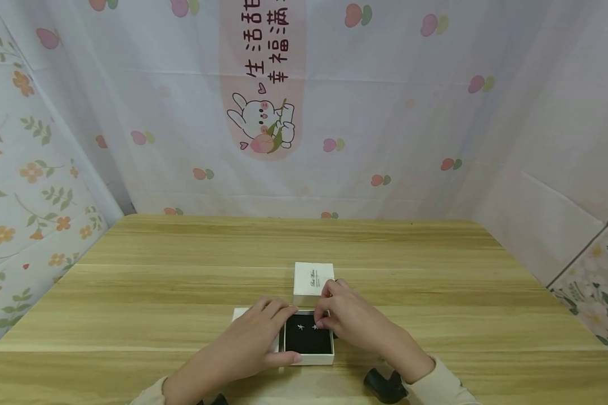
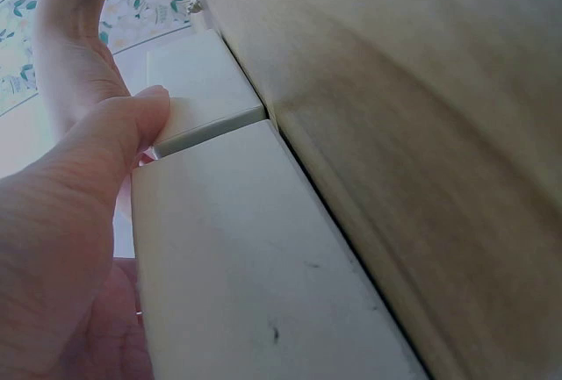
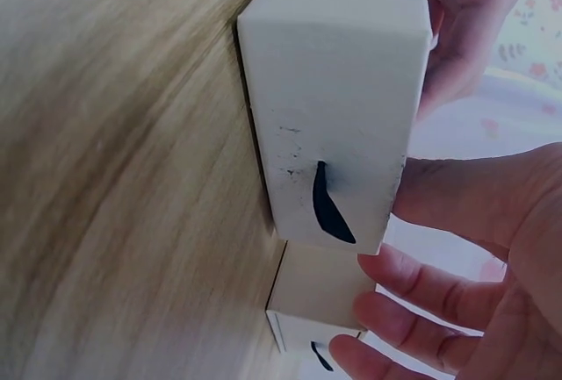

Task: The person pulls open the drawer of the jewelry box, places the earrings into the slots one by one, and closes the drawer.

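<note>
An open white box (image 1: 316, 359) with a black insert (image 1: 308, 341) holds two small silver star-shaped pieces, the left star (image 1: 301, 326) uncovered. My left hand (image 1: 248, 343) grips this box, thumb at its front edge and fingers by its back left corner. The fingertips of my right hand (image 1: 357, 318) pinch at the right star (image 1: 314, 327); the contact is partly hidden. In the left wrist view, my left thumb (image 2: 151, 117) lies against the farther white box (image 2: 206, 90). A black ribbon tab (image 3: 329, 209) sticks out of the white box side (image 3: 342, 117) in the right wrist view.
Behind the open box stands a closed white box (image 1: 311, 278) with printed lettering. Another white piece (image 1: 239, 312) lies partly under my left hand. The wooden table (image 1: 182, 281) reaches back to a patterned curtain (image 1: 385, 112). A black object (image 1: 385, 386) is by my right wrist.
</note>
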